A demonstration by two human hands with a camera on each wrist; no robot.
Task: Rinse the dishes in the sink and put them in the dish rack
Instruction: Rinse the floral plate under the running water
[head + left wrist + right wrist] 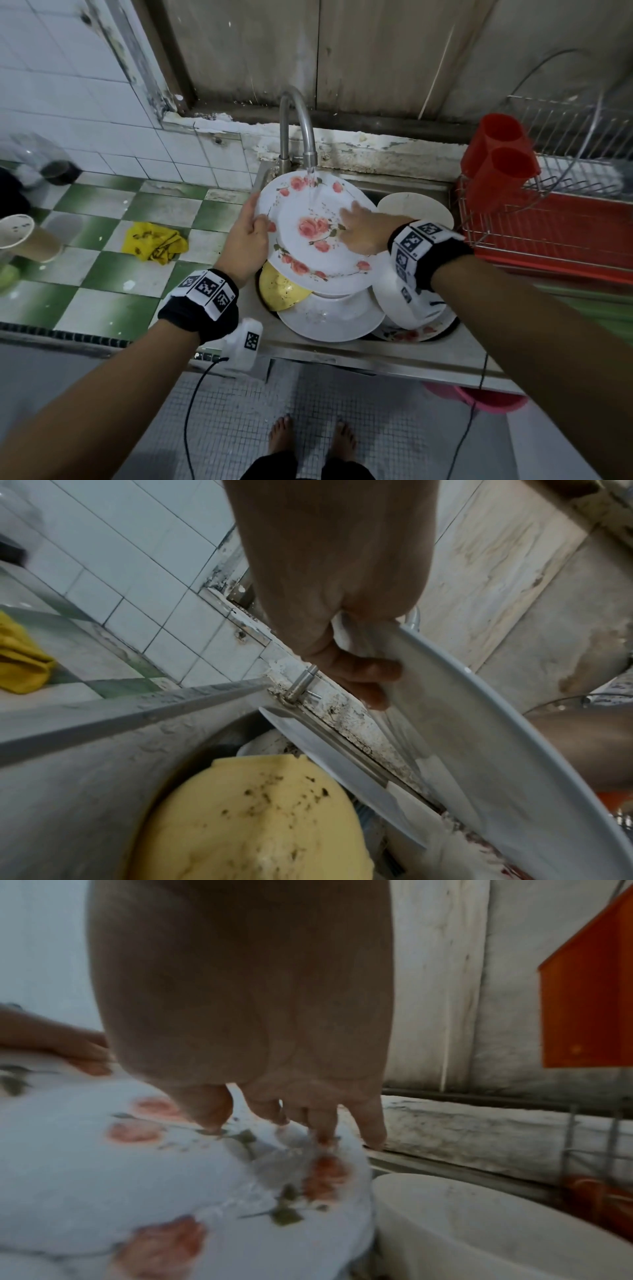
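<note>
No brand or writing can be read anywhere; only black-and-white square markers show on my wristbands. My left hand pinches the left rim of the rose-patterned plate, thumb on the face and fingers curled behind it, holding it tilted under the tap (water is running onto its upper part). My right hand lies open on the plate's face, fingers spread and pressing the wet surface. Below the plate, in the sink, lie a soiled yellow bowl and white dishes. The dish rack stands right of the plate, a red cup holder on its corner.
</note>
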